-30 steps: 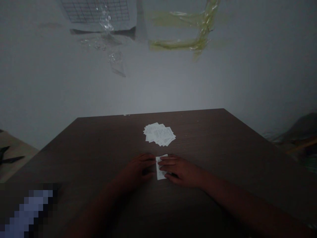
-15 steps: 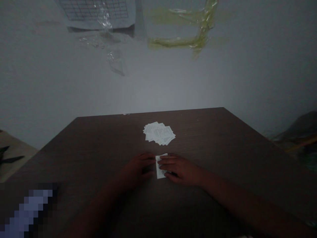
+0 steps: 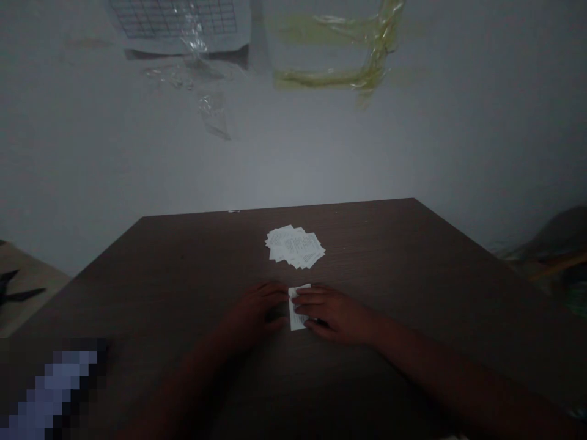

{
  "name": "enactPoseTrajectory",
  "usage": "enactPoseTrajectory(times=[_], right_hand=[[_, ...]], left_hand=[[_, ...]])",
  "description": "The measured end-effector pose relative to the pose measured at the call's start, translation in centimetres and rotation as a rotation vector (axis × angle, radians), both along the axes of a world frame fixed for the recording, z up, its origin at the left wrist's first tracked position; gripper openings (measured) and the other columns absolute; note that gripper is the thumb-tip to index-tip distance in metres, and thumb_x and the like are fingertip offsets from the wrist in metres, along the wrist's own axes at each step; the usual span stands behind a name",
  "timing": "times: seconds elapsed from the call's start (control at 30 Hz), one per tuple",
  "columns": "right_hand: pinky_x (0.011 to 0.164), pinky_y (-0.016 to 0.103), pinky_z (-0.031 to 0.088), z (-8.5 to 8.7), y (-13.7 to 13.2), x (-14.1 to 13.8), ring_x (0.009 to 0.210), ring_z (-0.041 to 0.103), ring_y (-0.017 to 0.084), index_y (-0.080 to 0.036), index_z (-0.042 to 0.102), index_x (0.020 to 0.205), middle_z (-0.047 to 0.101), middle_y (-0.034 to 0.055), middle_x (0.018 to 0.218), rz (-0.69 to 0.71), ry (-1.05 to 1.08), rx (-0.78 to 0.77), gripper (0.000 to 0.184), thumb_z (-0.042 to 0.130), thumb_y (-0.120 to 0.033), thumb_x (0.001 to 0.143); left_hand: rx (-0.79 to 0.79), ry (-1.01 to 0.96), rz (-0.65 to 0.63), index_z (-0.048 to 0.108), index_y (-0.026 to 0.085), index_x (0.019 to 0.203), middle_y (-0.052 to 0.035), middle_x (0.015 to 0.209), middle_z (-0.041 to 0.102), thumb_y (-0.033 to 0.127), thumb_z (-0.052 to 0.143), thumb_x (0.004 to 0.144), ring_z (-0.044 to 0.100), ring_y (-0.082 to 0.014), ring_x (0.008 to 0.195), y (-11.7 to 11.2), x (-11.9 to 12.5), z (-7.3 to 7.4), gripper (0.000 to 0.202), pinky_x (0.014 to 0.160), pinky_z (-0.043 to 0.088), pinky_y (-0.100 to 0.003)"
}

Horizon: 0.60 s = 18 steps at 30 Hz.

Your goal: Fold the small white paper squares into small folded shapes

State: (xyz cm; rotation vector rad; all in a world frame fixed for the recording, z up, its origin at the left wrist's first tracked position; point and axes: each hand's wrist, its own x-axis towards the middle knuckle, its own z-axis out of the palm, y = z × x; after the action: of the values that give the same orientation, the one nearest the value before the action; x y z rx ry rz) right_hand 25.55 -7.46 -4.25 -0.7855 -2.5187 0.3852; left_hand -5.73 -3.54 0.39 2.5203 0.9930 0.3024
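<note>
A small printed slip of paper (image 3: 299, 319) lies on the dark wooden table in front of me. My right hand (image 3: 337, 315) rests over its right side, fingers stretched out flat across it and covering part of the print. At the slip's left edge is my left hand (image 3: 259, 308), fingers extended and thumb apart, the tips touching or nearly touching the paper. Just beyond both hands sits a loose, fanned pile of similar printed slips (image 3: 295, 246).
The table (image 3: 192, 244) runs back to a pale wall (image 3: 321, 146) bearing tape and a gridded sheet (image 3: 178, 21). A pixelated bluish object (image 3: 55, 385) is at lower left. Dark blades (image 3: 22, 295) lie on a light surface at far left.
My left thumb and fingers have shifted very slightly toward the slip. The right hand, the slip and the pile stay where they were.
</note>
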Motion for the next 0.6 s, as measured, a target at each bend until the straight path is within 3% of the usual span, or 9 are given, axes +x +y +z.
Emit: enactPoseTrajectory(times=[0.2,0.37,0.6], right_hand=[[0.147,0.061,0.057,0.2,0.0,0.0,0.166,0.079,0.035,-0.019,0.087,0.162,0.085,0.0215,0.171,0.004,-0.03,0.005,0.041,0.077,-0.023,0.122],[0.146,0.057,0.058,0.5,0.0,-0.1,0.164,0.08,0.033,-0.024,0.088,0.162,0.088,0.0167,0.168,0.008,-0.01,-0.004,0.042,0.081,-0.021,0.121],[0.147,0.055,0.057,0.3,0.0,-0.2,0.165,0.079,0.032,-0.024,0.088,0.163,0.086,0.0162,0.172,-0.002,-0.012,0.0,0.041,0.081,-0.024,0.122]], left_hand=[[0.012,-0.03,0.038,0.086,0.027,0.154,-0.0127,0.167,0.086,0.019,0.09,0.108,0.076,-0.0377,0.163,0.4,-0.4,-1.4,0.046,0.146,0.059,-0.061],[0.002,-0.036,0.16,0.083,0.025,0.161,-0.0165,0.179,0.079,0.024,0.087,0.111,0.076,-0.0403,0.167,0.8,-1.1,-2.2,0.05,0.145,0.061,-0.063],[0.035,-0.046,0.072,0.086,0.031,0.16,-0.0124,0.174,0.084,0.019,0.084,0.11,0.076,-0.0376,0.166,0.5,-0.4,-1.7,0.052,0.147,0.058,-0.061]])
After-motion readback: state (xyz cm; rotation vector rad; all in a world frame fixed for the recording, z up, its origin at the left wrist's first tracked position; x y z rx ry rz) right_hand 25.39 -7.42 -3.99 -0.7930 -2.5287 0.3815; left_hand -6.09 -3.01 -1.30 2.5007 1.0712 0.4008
